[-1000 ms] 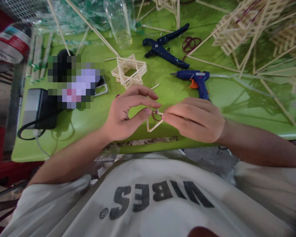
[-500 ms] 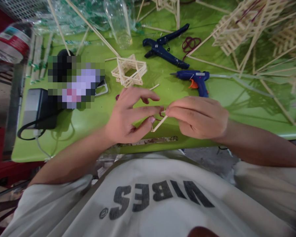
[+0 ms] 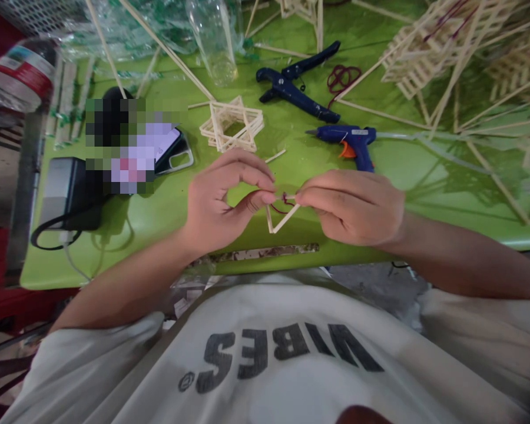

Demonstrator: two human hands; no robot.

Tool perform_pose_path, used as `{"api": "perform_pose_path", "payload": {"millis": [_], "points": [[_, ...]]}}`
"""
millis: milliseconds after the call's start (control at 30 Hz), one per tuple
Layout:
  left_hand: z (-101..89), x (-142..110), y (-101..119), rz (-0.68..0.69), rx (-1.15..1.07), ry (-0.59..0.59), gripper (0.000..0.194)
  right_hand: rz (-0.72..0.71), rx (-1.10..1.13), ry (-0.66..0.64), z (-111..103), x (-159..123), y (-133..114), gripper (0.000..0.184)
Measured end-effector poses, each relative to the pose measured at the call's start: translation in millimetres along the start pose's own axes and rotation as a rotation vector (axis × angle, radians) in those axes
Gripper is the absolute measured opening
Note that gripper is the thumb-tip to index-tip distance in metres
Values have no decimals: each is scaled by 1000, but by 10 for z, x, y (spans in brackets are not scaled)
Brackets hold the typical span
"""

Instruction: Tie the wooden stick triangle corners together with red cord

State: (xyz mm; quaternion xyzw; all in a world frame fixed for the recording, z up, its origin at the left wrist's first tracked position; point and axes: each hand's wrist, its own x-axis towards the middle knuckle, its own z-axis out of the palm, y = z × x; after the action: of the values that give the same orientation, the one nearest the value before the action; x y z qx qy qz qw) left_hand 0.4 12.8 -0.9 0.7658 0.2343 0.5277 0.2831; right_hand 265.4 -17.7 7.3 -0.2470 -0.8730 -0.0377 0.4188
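On the bench side nearest you, your right hand pinches the triangle; whether your left hand grips, I cannot tell. Probably light, fragile: hold corners gently.

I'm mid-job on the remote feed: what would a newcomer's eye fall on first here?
Probably the small stick triangle with its dark red string, between the fingertips of the left hand and right hand. Next, the blue glue gun with its orange trigger, lying just beyond the right hand. Then the star-shaped stick frame on the green table, beyond the left hand.
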Motion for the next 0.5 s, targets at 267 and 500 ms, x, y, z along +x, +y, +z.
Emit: {"api": "perform_pose_path", "payload": {"millis": [267, 500], "points": [[8, -20, 14, -108, 49, 42, 46, 16, 40, -27, -5, -2, -6, 30], [-12, -26, 12, -36, 16, 28, 28, -2, 47, -33, -7, 18, 0, 27]]}}
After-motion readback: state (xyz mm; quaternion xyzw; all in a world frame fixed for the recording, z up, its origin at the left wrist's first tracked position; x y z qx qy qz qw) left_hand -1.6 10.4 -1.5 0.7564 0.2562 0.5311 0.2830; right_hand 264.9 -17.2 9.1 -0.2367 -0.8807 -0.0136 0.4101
